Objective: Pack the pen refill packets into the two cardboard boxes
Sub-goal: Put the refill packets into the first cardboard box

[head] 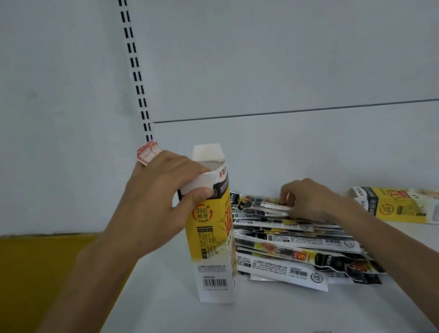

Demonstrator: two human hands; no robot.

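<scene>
The pen refill packets [293, 244] lie in a loose black-and-white pile on the white shelf [154, 304], showing barcodes and print too small to read. The right hand [309, 200] rests on top of the pile, fingers curled and pinching a packet at its far end. Just left of the pile, touching it, the upright box [213, 255] stands open-topped; it is yellow and white, marked "M&G" near the top and "360°" in a red ringed arrow, with a barcode near its foot. The left hand [155, 207] grips its top, thumb across the front. The second box [412, 204], same design, lies flat to the right
</scene>
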